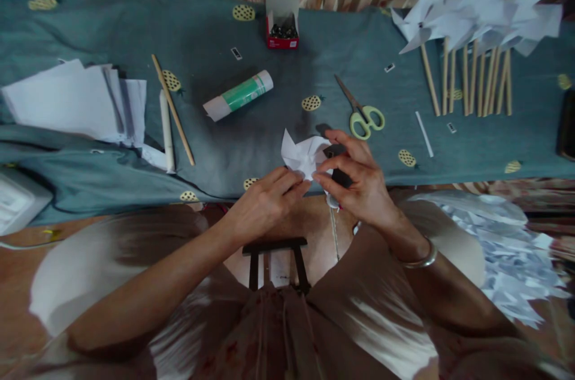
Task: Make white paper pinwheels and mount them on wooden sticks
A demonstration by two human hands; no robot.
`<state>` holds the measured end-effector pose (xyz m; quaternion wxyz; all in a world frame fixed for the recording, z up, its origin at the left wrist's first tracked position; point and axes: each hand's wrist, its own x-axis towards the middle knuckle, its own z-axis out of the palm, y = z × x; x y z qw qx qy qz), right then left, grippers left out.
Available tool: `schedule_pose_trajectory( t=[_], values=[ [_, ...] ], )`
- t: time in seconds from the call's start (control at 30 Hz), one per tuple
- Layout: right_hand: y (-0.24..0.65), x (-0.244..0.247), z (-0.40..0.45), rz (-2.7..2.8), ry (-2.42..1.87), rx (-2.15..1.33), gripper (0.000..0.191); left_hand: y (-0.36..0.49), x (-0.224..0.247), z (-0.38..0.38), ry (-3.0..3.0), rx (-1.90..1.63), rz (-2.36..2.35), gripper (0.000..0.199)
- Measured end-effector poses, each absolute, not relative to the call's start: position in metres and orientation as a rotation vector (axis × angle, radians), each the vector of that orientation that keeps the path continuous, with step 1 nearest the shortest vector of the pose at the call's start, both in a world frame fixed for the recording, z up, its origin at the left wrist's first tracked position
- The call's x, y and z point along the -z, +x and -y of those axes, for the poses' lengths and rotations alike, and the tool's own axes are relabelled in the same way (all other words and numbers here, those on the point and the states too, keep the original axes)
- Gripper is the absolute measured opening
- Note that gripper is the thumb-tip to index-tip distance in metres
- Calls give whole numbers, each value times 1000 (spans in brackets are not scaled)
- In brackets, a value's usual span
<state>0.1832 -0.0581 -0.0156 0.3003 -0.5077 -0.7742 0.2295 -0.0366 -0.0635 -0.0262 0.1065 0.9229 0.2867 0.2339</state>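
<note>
Both hands met at near edge of cloth-covered table (135, 26). Left hand (263, 203) pinched lower corner of folded white paper piece (302, 155); right hand (359, 182) gripped its right side, fingers curled, possibly also holding small dark object, too blurred to tell. Paper piece sat just above table edge, between both hands. Green-handled scissors (365, 116) lay just beyond right hand. Glue stick (238, 95) lay farther left. Finished paper pinwheels (476, 20) on sticks lay at far right; paper stack (72, 101) at left.

desk: I see teal cloth (112, 26) covering it
left: paper stack (67, 101), stick (173, 110)
centre: glue stick (240, 94), red box (282, 32), scissors (362, 110)
right: pinwheels (476, 38)
</note>
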Motion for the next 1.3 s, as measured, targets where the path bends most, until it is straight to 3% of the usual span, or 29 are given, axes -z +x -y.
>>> schedule_pose_trajectory(
  t=[1.3],
  values=[
    [182,21,64,2079,-1361,-790,16,-34,30,56,2495,-674,-886,22]
  ],
)
